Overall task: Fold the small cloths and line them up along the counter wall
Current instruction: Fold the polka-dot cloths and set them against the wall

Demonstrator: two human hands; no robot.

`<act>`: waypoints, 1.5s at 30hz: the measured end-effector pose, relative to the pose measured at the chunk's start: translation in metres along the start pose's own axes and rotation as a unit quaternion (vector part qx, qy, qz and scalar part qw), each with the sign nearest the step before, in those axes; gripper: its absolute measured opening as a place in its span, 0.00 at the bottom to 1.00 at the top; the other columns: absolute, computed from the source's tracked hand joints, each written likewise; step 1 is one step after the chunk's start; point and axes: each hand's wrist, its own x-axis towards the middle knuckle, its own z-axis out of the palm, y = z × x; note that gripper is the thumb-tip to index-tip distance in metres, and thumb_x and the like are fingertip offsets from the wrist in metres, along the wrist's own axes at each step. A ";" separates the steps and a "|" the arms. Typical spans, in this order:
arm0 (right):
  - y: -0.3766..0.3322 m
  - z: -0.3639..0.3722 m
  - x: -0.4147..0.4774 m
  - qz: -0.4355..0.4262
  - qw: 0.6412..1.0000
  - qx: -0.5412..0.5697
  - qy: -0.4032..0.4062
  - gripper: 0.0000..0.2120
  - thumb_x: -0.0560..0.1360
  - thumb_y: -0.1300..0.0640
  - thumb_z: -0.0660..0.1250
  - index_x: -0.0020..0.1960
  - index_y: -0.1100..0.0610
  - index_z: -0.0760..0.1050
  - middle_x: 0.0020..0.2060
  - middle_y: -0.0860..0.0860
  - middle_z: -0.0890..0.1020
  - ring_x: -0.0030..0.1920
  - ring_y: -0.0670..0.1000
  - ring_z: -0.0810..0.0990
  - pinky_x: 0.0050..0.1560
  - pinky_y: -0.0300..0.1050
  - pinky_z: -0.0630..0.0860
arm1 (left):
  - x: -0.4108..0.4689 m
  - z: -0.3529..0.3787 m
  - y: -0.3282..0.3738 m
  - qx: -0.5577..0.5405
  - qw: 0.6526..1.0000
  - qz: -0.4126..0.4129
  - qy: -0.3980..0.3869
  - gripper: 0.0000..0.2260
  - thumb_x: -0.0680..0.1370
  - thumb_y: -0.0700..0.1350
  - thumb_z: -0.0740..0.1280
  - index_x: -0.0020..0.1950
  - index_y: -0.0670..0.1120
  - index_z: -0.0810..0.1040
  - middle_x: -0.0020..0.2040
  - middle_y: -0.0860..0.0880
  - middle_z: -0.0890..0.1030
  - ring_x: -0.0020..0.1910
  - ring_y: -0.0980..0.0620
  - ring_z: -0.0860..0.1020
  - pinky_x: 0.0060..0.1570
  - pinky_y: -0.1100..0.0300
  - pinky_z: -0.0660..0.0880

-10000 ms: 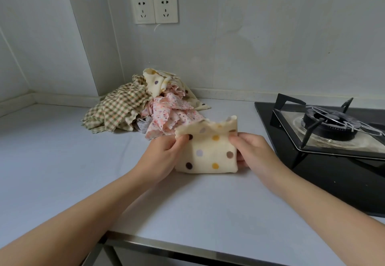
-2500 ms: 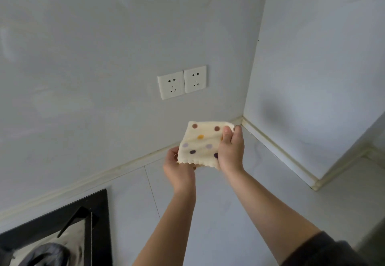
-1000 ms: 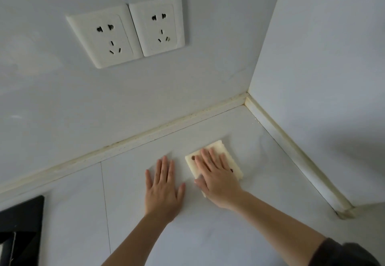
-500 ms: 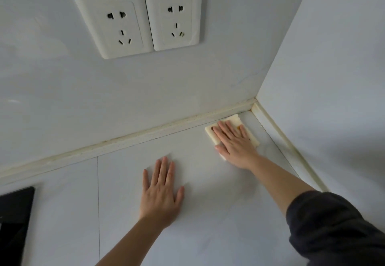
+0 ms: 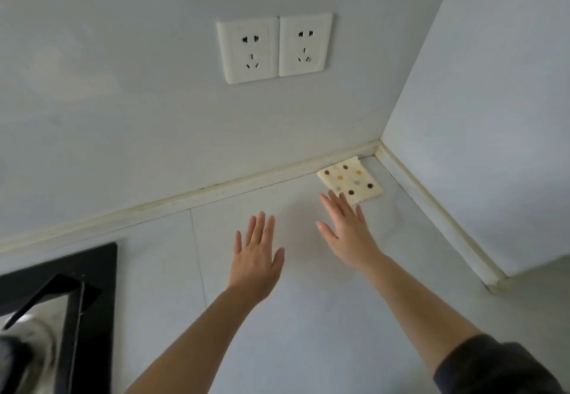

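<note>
Nearest to me, at 5 o'clock in my view, a dark sleeve (image 5: 493, 366) covers my right upper forearm; both forearms reach out bare over the pale table (image 5: 308, 325). At 8 o'clock a black hob (image 5: 95, 285) sits on the table, with a blurred metal burner (image 5: 27, 341) at its near end. It lies well apart from the hands.

Farther out, my left hand (image 5: 257, 254) is spread wide and flat near the middle of the view, fingers straight, holding nothing; I cannot tell whether the palm rests on the table or hovers just over it. At its 2 o'clock my right hand (image 5: 348, 236) is likewise wide, fingers straight and pointing toward 11 o'clock. Its fingertips (image 5: 341, 200) overlap the near edge of the folded cloth (image 5: 351, 182), hiding that bit from me; I cannot tell whether they touch it.

The folded cloth, cream with coloured dots, lies flat in the table's far corner at 1 o'clock. Its far edge is against the yellowed sealing strip (image 5: 185, 199) at the foot of the back wall (image 5: 123, 100), near the side wall (image 5: 493, 115).

Farthest, at 12 o'clock, two white sockets (image 5: 248, 49) (image 5: 305, 43) sit side by side on the back wall.
</note>
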 end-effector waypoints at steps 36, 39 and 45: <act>-0.601 0.128 -0.288 -0.227 0.967 0.073 -0.089 0.25 0.80 0.52 0.60 0.75 0.47 0.58 0.76 0.44 0.55 0.75 0.46 0.55 0.74 0.45 0.56 | -0.537 -0.254 -0.363 -0.121 0.944 -0.135 0.276 0.13 0.80 0.44 0.61 0.64 0.47 0.73 0.69 0.51 0.69 0.72 0.51 0.63 0.67 0.48 0.66; -0.641 0.160 -0.262 -0.248 0.961 0.053 -0.113 0.25 0.81 0.51 0.59 0.76 0.47 0.56 0.77 0.44 0.53 0.76 0.47 0.55 0.75 0.47 0.55 | -0.540 -0.265 -0.415 -0.129 0.937 -0.162 0.281 0.13 0.79 0.43 0.62 0.63 0.47 0.74 0.68 0.52 0.70 0.70 0.53 0.64 0.62 0.47 0.71; -0.743 0.223 -0.229 -0.317 0.928 0.044 -0.192 0.25 0.81 0.52 0.57 0.77 0.48 0.55 0.77 0.46 0.52 0.77 0.47 0.49 0.75 0.47 0.51 | -0.571 -0.288 -0.510 -0.133 0.914 -0.239 0.301 0.12 0.79 0.44 0.62 0.62 0.49 0.75 0.67 0.53 0.70 0.65 0.53 0.69 0.60 0.55 0.71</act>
